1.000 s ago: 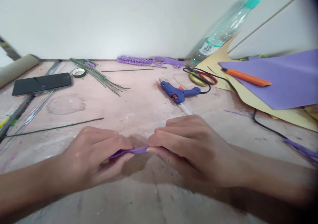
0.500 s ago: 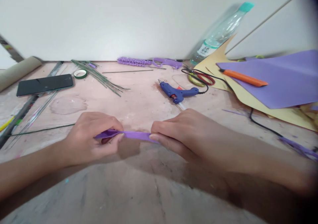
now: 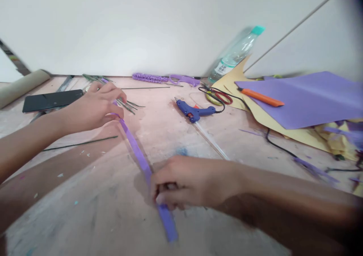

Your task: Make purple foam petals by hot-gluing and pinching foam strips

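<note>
A long narrow purple paper strip (image 3: 136,148) stretches diagonally over the pink table (image 3: 159,127). My left hand (image 3: 93,104) pinches its far end, close to a bundle of green wires (image 3: 124,101). My right hand (image 3: 187,182) is closed on the strip nearer to me, fingers pinched around it. The strip's near end (image 3: 169,222) sticks out past my right hand and looks blurred.
A blue glue gun (image 3: 193,111) with a black cord lies mid-table. A black phone (image 3: 52,99) and a cardboard roll (image 3: 19,87) are at the left. Purple and yellow sheets (image 3: 306,99), an orange cutter (image 3: 259,96), scissors (image 3: 219,96) and a plastic bottle (image 3: 235,53) sit at the right.
My hands have moved apart. The left hand went up and back toward the wires; the right hand came nearer to me. Much more of the strip now shows between them.
</note>
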{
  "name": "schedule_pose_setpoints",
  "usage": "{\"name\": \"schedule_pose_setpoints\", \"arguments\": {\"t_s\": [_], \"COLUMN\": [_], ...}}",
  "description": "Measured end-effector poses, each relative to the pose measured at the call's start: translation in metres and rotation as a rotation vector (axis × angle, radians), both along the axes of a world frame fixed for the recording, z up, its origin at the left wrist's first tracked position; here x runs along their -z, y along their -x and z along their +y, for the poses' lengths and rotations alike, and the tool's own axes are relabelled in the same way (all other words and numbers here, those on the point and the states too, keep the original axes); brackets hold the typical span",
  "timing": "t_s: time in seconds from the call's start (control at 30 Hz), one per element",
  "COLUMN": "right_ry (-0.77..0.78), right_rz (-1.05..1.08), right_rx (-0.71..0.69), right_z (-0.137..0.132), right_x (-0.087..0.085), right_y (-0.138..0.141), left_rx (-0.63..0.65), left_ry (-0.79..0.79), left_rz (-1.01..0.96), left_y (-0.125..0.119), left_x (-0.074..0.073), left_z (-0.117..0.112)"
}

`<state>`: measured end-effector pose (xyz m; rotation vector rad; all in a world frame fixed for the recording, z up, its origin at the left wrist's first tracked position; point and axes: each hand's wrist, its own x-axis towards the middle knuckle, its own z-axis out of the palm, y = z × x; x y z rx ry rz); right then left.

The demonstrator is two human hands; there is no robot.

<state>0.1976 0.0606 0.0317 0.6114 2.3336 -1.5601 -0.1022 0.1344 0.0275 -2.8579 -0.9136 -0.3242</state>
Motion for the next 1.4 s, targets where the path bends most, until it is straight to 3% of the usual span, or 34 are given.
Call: {"name": "schedule_pose_setpoints", "arguments": {"t_s": [0.17, 0.23, 0.3, 0.37, 0.43, 0.47, 0.57, 0.7, 0.8, 0.87, 0.93, 1.07, 1.17, 1.27, 1.4], "right_ry": [-0.217, -0.265, -0.312, -0.336, -0.390, -0.454, -0.655, -0.764, -0.856, -0.947, -1.053, -1.167, -1.138, -1.110, -1.162], "right_rz": [0.301, 0.415, 0.485, 0.516, 0.524, 0.527, 0.468, 0.326, 0.174, 0.144, 0.150, 0.087, 0.028, -0.005, -0.014], "right_rx": [-0.250, -0.383, -0.405, -0.253, 0.011, 0.150, 0.353, 0.630, 0.787, 0.817, 0.743, 0.519, 0.474, 0.501, 0.711], "right_z": [-0.028, -0.031, -0.032, -0.029, -0.020, -0.013, 0.016, 0.052, 0.068, 0.076, 0.084, 0.100, 0.110, 0.115, 0.106], "right_x": [0.004, -0.001, -0.006, -0.011, -0.015, -0.017, -0.019, -0.008, 0.004, 0.012, 0.019, 0.030, 0.037, 0.041, 0.043], "right_y": [0.023, 0.025, 0.021, 0.010, -0.007, -0.017, -0.048, -0.082, -0.097, -0.103, -0.108, -0.115, -0.118, -0.119, -0.118], "left_rx": [0.059, 0.052, 0.034, -0.018, -0.036, -0.037, -0.008, 0.093, 0.103, 0.101, 0.110, 0.085, 0.051, -0.023, -0.143], "left_ry": [0.028, 0.046, 0.073, 0.110, 0.254, 0.305, 0.355, 0.410, 0.427, 0.434, 0.442, 0.403, 0.352, 0.337, 0.303], "left_rz": [0.043, 0.018, -0.008, -0.047, -0.112, -0.090, -0.038, -0.020, -0.145, -0.270, -0.346, -0.307, -0.264, -0.242, -0.235], "left_y": [-0.041, -0.061, -0.077, -0.086, -0.089, -0.088, -0.078, -0.052, -0.034, -0.030, -0.032, -0.046, -0.054, -0.059, -0.062], "left_x": [0.012, 0.018, 0.025, 0.035, 0.044, 0.049, 0.055, 0.046, 0.035, 0.032, 0.034, 0.044, 0.049, 0.052, 0.054], "left_z": [0.011, -0.002, -0.026, -0.055, -0.082, -0.093, -0.115, -0.123, -0.126, -0.126, -0.124, -0.112, -0.104, -0.104, -0.118]}}
